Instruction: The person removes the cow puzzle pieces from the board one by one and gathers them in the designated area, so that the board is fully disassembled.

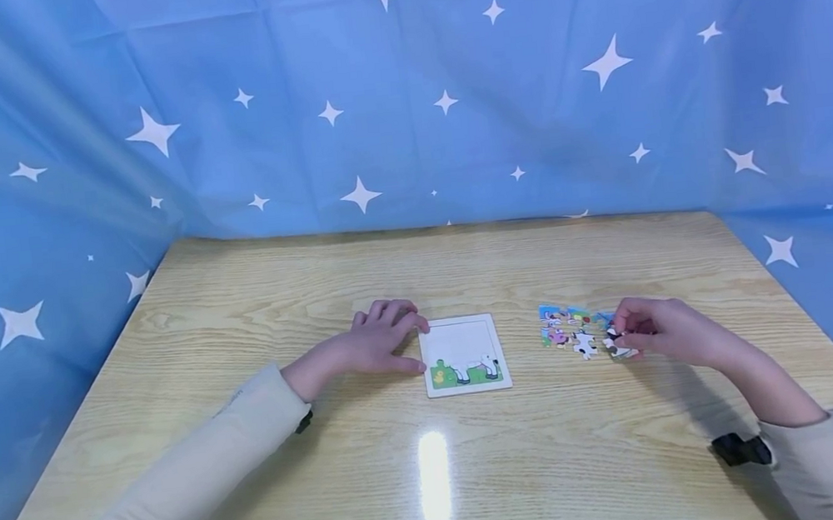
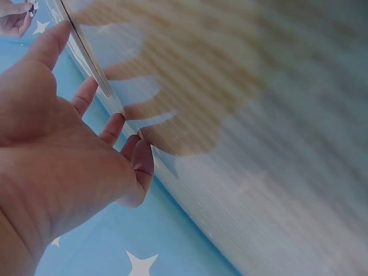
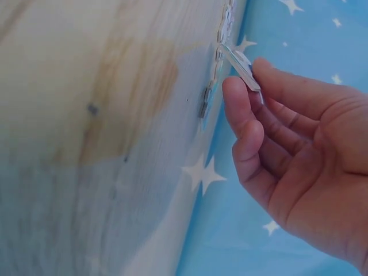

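A square white-rimmed puzzle tray (image 1: 505,364) lies near the middle of the table. Along its bottom row, fitted pieces show green grass, a yellow chick and the legs of a white animal; the upper part is bare white. My left hand (image 1: 379,343) rests at the tray's left edge with fingers spread, thumb and index fingertip touching the rim. Over on the right, my right hand (image 1: 668,329) pinches a jigsaw piece (image 3: 242,69) between thumb and fingers, tilted above the table. Several loose jigsaw pieces (image 1: 557,337) lie just left of that hand, which partly hides some of them.
The wooden table (image 1: 318,487) carries a bright light reflection in front of the tray. A blue cloth with white stars (image 1: 287,164) hangs behind and along both sides. Black straps (image 1: 739,450) sit at both wrists, by the light sleeves.
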`<move>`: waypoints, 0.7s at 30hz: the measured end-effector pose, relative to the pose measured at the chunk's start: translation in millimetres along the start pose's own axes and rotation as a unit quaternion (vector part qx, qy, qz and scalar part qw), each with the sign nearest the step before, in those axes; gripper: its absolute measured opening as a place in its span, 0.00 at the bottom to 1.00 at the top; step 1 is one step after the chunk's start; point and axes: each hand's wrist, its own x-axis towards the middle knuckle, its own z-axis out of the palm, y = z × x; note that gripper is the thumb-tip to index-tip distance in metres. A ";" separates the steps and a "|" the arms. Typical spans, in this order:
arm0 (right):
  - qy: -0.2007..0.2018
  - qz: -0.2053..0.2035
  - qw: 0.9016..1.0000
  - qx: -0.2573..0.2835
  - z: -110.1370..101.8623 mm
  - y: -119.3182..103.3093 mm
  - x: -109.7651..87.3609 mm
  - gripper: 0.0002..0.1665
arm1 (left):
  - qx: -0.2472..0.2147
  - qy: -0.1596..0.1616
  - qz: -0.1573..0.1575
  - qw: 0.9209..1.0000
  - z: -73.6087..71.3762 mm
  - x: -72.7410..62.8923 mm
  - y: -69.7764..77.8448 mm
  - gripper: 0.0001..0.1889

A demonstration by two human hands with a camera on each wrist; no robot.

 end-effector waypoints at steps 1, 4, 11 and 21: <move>0.001 0.000 1.000 -0.001 -0.1 0.9 -0.5 0.10 | -0.002 0.000 0.001 1.000 0.0 0.1 0.0 0.30; 0.000 0.007 1.000 0.002 -0.6 2.2 -1.3 0.09 | -0.004 -0.005 0.000 1.000 0.6 1.2 -1.3 0.30; -0.010 0.064 0.998 0.009 -1.7 1.4 -0.5 0.06 | -0.007 -0.007 -0.002 1.000 1.7 1.1 -1.4 0.31; -0.031 0.124 0.992 0.008 -2.8 0.9 -0.9 0.07 | -0.002 0.002 0.002 1.000 0.8 0.3 1.4 0.30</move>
